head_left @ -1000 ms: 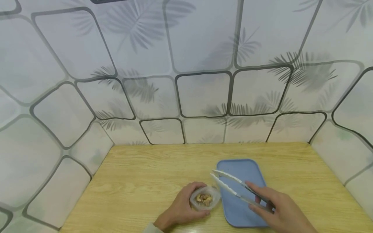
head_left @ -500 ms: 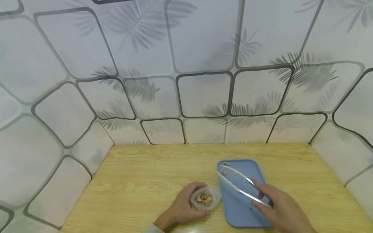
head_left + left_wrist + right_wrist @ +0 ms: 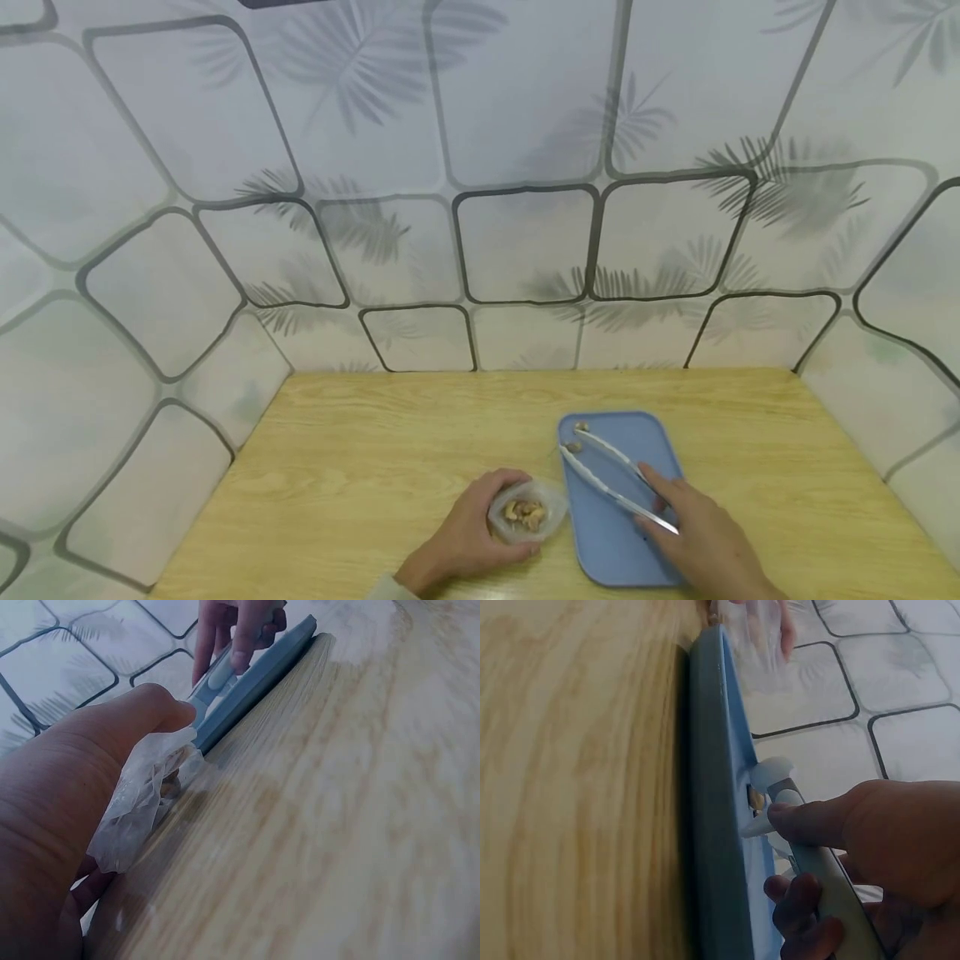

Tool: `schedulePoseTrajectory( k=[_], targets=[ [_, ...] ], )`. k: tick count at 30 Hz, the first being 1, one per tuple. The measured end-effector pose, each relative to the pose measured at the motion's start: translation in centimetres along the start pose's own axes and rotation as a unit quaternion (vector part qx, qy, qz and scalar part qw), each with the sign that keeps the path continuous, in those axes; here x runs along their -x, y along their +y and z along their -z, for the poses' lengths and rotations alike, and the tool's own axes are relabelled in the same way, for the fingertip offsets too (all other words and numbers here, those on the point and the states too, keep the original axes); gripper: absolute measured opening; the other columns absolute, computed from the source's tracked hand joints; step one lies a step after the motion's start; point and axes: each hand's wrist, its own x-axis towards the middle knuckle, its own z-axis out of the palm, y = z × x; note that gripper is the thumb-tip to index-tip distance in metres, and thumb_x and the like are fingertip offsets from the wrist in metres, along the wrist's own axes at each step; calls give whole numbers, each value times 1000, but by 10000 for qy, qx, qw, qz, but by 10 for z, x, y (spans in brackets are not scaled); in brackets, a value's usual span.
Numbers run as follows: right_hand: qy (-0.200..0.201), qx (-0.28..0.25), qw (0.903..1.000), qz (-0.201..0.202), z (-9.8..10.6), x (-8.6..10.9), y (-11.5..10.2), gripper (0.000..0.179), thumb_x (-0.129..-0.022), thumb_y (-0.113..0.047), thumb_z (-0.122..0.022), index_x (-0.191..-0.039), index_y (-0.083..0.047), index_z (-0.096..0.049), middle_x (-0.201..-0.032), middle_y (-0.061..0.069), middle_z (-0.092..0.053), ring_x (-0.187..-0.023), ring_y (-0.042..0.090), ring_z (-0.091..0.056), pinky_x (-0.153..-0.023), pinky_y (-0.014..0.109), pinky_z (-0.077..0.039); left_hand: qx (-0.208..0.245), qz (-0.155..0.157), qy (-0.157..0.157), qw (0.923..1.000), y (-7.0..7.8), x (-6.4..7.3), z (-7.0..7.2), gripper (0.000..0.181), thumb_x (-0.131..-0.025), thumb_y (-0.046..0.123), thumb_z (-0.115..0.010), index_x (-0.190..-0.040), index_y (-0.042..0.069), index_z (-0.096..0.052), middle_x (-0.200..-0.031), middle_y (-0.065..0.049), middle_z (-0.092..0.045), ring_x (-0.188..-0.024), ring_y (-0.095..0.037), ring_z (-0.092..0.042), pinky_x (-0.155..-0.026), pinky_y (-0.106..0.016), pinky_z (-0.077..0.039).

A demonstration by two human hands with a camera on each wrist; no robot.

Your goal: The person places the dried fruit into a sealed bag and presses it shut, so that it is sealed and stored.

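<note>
My left hand curls round a clear plastic bag, its mouth open upward, with several small brown pieces, nut-like or dried, inside. In the left wrist view the crinkled bag rests on the table against my palm. With my right hand I grip metal tongs with white scalloped ends, slanting over the blue tray. The tong tips are parted at the tray's far left corner. Beside them lie two small brown pieces; whether the tips touch them I cannot tell.
The wood-grain table extends left of the bag and beyond the tray. A patterned wall covering stands behind and on both sides. A dark speck lies on the near part of the tray.
The tong tips have moved from the tray's left edge, near the bag, to its far left corner. My right hand has shifted slightly left. The left hand and bag have stayed put.
</note>
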Motion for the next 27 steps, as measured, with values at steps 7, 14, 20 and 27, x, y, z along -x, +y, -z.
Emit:
schedulePoseTrajectory(
  k=[7,14,20,27],
  targets=[
    [-244,120,9989,-377,0,-5,-5,71,-92,-28,-88,-156,-13,-61,-95,-9,-65,-71,6,-48,-61,25,-41,-10,-84,64,9999,0,0,0,77,-82,44,-94,-148,31,-57,-137,11,-67,-122,-5,-62,-112,-33,-51],
    [-343,159,9984,-428,1,-5,-6,67,-91,-26,-88,-154,-18,-64,-93,-9,-66,-71,8,-50,-60,26,-42,-17,-78,114,9999,-1,0,0,76,-82,43,-94,-148,32,-57,-136,12,-67,-121,-4,-62,-110,-32,-51],
    [53,107,9999,-104,3,0,-2,65,-91,-29,-89,-152,-22,-67,-93,-12,-67,-78,6,-54,-67,29,-46,-35,-95,111,9999,-2,1,-1,77,-82,43,-94,-148,31,-57,-137,12,-67,-121,-5,-62,-110,-32,-52],
    [427,-382,9971,494,16,10,-6,61,-91,-27,-89,-148,-16,-70,-92,-16,-63,-69,-5,-43,-60,23,-41,-11,-76,52,10000,-1,1,-1,76,-83,44,-94,-148,32,-56,-138,12,-67,-122,-5,-62,-111,-33,-51]
  ],
)
